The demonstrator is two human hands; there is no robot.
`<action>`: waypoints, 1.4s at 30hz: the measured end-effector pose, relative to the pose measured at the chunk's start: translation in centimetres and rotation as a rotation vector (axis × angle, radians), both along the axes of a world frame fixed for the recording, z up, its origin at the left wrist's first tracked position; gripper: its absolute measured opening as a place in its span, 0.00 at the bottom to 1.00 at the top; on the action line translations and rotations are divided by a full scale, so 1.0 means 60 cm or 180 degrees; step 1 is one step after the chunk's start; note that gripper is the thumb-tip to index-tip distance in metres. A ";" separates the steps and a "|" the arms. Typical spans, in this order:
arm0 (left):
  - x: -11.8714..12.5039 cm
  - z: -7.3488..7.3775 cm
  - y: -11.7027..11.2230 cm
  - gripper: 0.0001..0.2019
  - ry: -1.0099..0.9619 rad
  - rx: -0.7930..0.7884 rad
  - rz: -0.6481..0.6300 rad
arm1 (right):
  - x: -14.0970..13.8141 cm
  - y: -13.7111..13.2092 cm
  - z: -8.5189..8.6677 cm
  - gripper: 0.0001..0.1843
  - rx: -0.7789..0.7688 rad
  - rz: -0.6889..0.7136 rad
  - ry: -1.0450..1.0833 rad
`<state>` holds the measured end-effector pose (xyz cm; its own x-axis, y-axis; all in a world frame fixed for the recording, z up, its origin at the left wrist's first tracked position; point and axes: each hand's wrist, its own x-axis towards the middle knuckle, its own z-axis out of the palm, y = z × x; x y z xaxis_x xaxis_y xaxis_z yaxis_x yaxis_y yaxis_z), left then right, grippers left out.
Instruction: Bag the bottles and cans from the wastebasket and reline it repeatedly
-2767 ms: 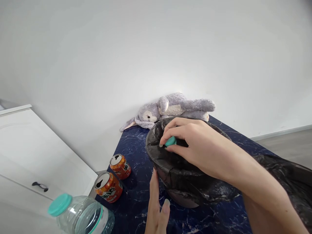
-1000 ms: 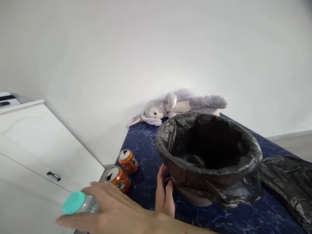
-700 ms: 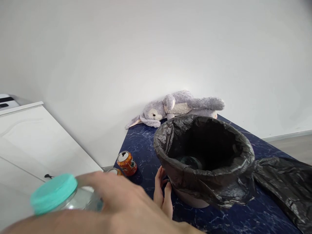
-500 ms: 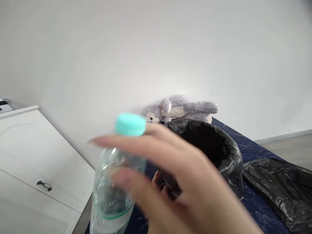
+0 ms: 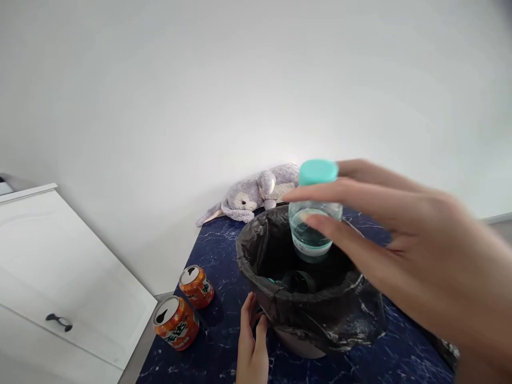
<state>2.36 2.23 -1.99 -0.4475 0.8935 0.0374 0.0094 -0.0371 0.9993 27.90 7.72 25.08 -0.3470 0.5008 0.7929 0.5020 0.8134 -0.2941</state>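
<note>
My right hand grips a clear plastic bottle with a teal cap, fingers and thumb around its upper part. The bottle is upright, its lower end inside the mouth of a trash bin lined with a black bag. Low at the bin's near left side is my left hand, its fingers curved against the bin's wall. Inside the bin, a dark round shape and a bit of teal show; I cannot make out what they are.
Two orange soda cans stand opened on the blue marbled table, left of the bin. A grey plush rabbit lies against the white wall behind. A white cabinet is at the left. Black plastic lies at the right.
My right hand has carried the bottle rightward and away from me, from the left front to inside the bin's mouth. The view has shifted, bringing the cans and my left hand into sight.
</note>
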 end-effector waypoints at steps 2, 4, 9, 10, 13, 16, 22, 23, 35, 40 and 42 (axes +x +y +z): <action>-0.001 0.000 0.001 0.33 -0.0081 -0.0031 0.0021 | -0.022 0.010 -0.013 0.20 -0.0131 0.0014 -0.0090; -0.001 0.000 0.002 0.32 -0.0144 -0.0090 0.0031 | -0.029 0.022 -0.022 0.20 -0.0314 0.0163 -0.0369; 0.005 0.007 0.000 0.32 -0.0101 -0.0120 0.0100 | -0.018 0.028 -0.025 0.14 -0.0552 0.0499 -0.0729; 0.008 0.010 0.000 0.32 -0.0081 -0.0102 0.0133 | -0.017 0.025 -0.024 0.15 -0.0556 0.0498 -0.0710; 0.018 0.018 -0.001 0.30 -0.0079 -0.0048 0.0227 | -0.020 0.019 -0.025 0.15 -0.0452 0.0459 -0.0631; 0.020 0.021 -0.002 0.30 -0.0078 -0.0057 0.0250 | -0.028 0.020 -0.028 0.17 -0.0312 0.0432 -0.0612; 0.018 0.025 -0.004 0.29 -0.0045 -0.0122 0.0214 | -0.049 0.023 -0.020 0.26 -0.0233 0.0625 -0.0583; 0.021 0.026 -0.004 0.28 -0.0038 -0.0094 0.0253 | -0.052 0.022 -0.018 0.27 -0.0204 0.0661 -0.0581; 0.023 0.022 -0.003 0.29 -0.0008 0.0109 0.0187 | -0.075 0.040 -0.025 0.24 -0.0450 0.1124 -0.0825; 0.016 0.014 -0.003 0.29 -0.0034 0.0085 0.0190 | -0.054 0.036 -0.021 0.23 -0.0458 0.0900 -0.0686; 0.013 0.010 -0.003 0.30 -0.0030 0.0012 0.0124 | -0.039 0.032 -0.020 0.22 -0.0379 0.0725 -0.0616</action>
